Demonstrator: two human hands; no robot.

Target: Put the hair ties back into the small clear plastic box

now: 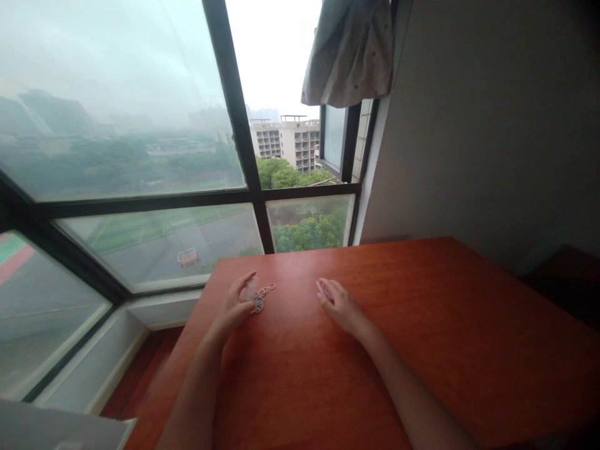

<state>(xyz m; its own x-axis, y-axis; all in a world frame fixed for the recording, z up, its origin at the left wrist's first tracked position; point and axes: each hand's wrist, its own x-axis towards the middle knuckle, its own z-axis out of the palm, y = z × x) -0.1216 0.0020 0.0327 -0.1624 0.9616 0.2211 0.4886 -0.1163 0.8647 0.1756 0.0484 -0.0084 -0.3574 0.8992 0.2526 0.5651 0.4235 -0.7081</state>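
Note:
On the left of the wooden table, my left hand (235, 305) curves around a small clear plastic box (251, 289), thumb and fingers on either side of it. Several small rings (259, 304), pale and grey, lie in a loose cluster against the box's right side and trail off to the right. Farther right, my right hand (341, 305) is closed, its fingertips together around a thin clear piece (319, 287), perhaps a lid; most of it is hidden by the fingers.
The reddish-brown table (422, 350) reaches the window wall at the back. A dark-framed window (255, 169) stands beyond, with one pane swung open. A beige curtain (351, 56) hangs at the upper right, beside a grey wall (469, 137).

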